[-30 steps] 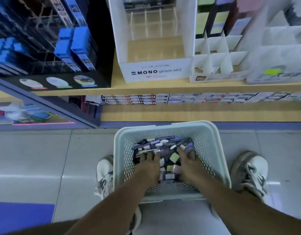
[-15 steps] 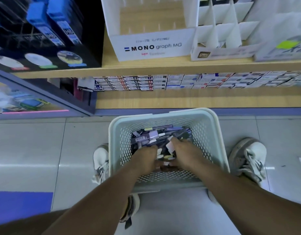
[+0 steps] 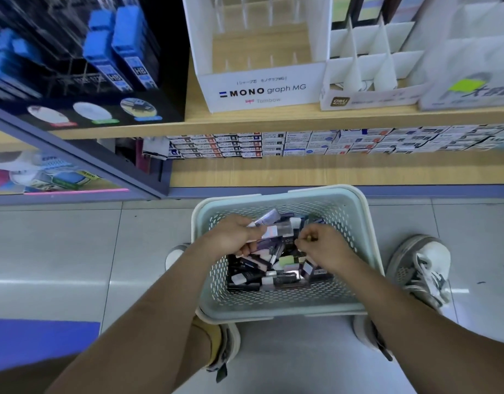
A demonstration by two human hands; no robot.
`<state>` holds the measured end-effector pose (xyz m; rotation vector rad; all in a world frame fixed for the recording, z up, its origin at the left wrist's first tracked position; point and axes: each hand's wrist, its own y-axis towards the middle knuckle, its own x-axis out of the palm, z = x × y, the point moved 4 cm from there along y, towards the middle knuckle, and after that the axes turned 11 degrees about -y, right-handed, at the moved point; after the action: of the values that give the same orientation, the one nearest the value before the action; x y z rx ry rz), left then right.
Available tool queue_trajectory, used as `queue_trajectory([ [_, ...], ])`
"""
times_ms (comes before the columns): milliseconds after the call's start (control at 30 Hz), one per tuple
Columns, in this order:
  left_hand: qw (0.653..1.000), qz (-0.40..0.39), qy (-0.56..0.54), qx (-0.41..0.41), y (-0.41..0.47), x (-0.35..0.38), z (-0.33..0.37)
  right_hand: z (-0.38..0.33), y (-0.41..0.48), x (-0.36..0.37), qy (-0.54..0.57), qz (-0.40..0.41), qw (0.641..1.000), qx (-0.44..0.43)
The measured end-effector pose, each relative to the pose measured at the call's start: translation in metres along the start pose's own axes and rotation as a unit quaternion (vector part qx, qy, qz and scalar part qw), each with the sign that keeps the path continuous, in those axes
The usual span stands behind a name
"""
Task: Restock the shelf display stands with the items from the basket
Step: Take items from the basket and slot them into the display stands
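Gathering stock is the step in hand, by my reading. The left hand [image 3: 233,237] hovers over the far left part of the perforated plastic basket [image 3: 356,220], its fingers curled round a lavender pack [image 3: 269,216] whose far end sticks out past the knuckles. It may hold a few more beneath it. The right hand [image 3: 319,248] hangs over the middle of the basket with its fingers bent in tight. Whether they pinch anything I cannot tell.

The basket stands on the tiled floor [image 3: 60,251] between the person's shoes [image 3: 421,268], and the loose slim packs [image 3: 273,274] lie heaped across one another in its bottom. They look light, stiff and flat, with smooth faces that would likely slide against each other in a bunch. Each is probably best taken across its narrow edges near the middle. A handful should be squared up with all long sides parallel before lifting, or some may fan out and drop.

On the wooden shelf [image 3: 245,123] beyond, the white MONO graph MG stand [image 3: 262,89] shows bare slots. To its right is a white divided stand [image 3: 367,69], and to the left a black stand with blue HB cases [image 3: 125,52]. The slots look narrow, so packs would probably go in end first, a few at a time.
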<state>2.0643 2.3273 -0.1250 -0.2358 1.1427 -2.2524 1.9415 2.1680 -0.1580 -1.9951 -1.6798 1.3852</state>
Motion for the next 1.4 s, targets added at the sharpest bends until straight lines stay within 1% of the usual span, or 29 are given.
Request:
queue_trajectory([
  [67, 0.999, -0.003, -0.032, -0.009, -0.003, 0.002, -0.001, -0.001, -0.004, -0.005, 0.136, -0.009, 0.99, 0.032],
  [100, 0.998, -0.004, -0.054, -0.014, -0.004, 0.005, -0.003, -0.001, -0.007, -0.006, 0.199, -0.022, 0.979, 0.05],
  [167, 0.992, -0.007, -0.119, -0.034, -0.006, 0.017, -0.01, -0.001, -0.014, -0.006, 0.289, -0.065, 0.952, 0.073],
  [267, 0.97, -0.027, -0.237, -0.053, -0.009, 0.041, -0.016, -0.001, -0.02, -0.003, 0.364, -0.141, 0.918, 0.076],
  [333, 0.963, -0.036, -0.262, -0.042, -0.011, 0.052, -0.014, -0.007, -0.026, -0.001, 0.367, -0.196, 0.907, 0.066],
  [400, 0.966, -0.038, -0.254, -0.024, -0.013, 0.059, -0.008, -0.014, -0.033, 0.002, 0.364, -0.225, 0.901, 0.072],
  [467, 0.975, -0.032, -0.219, 0.008, -0.019, 0.064, 0.001, -0.017, -0.037, 0.003, 0.394, -0.228, 0.886, 0.088],
  [567, 0.98, 0.01, -0.175, 0.089, -0.027, 0.067, 0.016, -0.025, -0.044, 0.001, 0.483, -0.243, 0.836, 0.095],
  [600, 0.981, 0.028, -0.155, 0.113, -0.029, 0.067, 0.019, -0.029, -0.048, -0.001, 0.506, -0.236, 0.824, 0.099],
  [633, 0.981, 0.044, -0.128, 0.136, -0.03, 0.069, 0.02, -0.032, -0.05, -0.001, 0.52, -0.22, 0.819, 0.103],
  [700, 0.981, 0.061, -0.04, 0.181, -0.03, 0.076, 0.019, -0.034, -0.056, -0.003, 0.525, -0.166, 0.829, 0.1],
  [767, 0.978, 0.078, 0.069, 0.178, -0.033, 0.085, 0.016, -0.034, -0.065, -0.007, 0.531, -0.098, 0.836, 0.094],
  [800, 0.974, 0.074, 0.125, 0.172, -0.038, 0.089, 0.017, -0.033, -0.071, -0.009, 0.535, -0.067, 0.838, 0.087],
  [867, 0.963, 0.037, 0.203, 0.174, -0.046, 0.094, 0.022, -0.029, -0.081, -0.012, 0.541, -0.021, 0.837, 0.08],
  [900, 0.963, 0.021, 0.197, 0.181, -0.046, 0.093, 0.024, -0.026, -0.085, -0.014, 0.544, -0.002, 0.835, 0.083],
  [933, 0.971, 0.012, 0.148, 0.189, -0.046, 0.091, 0.027, -0.023, -0.088, -0.017, 0.548, 0.014, 0.832, 0.085],
  [967, 0.978, 0.024, 0.09, 0.188, -0.044, 0.087, 0.028, -0.021, -0.089, -0.018, 0.545, 0.028, 0.833, 0.085],
  [1000, 0.98, 0.054, 0.061, 0.184, -0.041, 0.08, 0.026, -0.017, -0.089, -0.02, 0.53, 0.038, 0.842, 0.087],
  [1033, 0.977, 0.092, 0.075, 0.177, -0.039, 0.072, 0.023, -0.015, -0.089, -0.022, 0.51, 0.04, 0.855, 0.089],
  [1067, 0.968, 0.119, 0.133, 0.174, -0.036, 0.066, 0.019, -0.012, -0.088, -0.023, 0.492, 0.037, 0.865, 0.091],
  [1100, 0.955, 0.12, 0.205, 0.175, -0.03, 0.064, 0.012, -0.011, -0.088, -0.024, 0.476, 0.029, 0.874, 0.093],
  [1167, 0.92, 0.077, 0.339, 0.182, -0.018, 0.072, -0.002, -0.006, -0.082, -0.026, 0.436, 0.015, 0.894, 0.099],
  [1233, 0.878, 0.043, 0.438, 0.188, -0.003, 0.085, -0.021, -0.002, -0.077, -0.026, 0.393, 0.009, 0.912, 0.113],
  [1300, 0.858, 0.036, 0.485, 0.166, 0.009, 0.095, -0.036, 0.001, -0.072, -0.023, 0.39, -0.01, 0.911, 0.133],
  [1400, 0.826, 0.066, 0.534, 0.169, 0.02, 0.098, -0.035, 0.003, -0.069, -0.02, 0.412, -0.038, 0.897, 0.154],
])
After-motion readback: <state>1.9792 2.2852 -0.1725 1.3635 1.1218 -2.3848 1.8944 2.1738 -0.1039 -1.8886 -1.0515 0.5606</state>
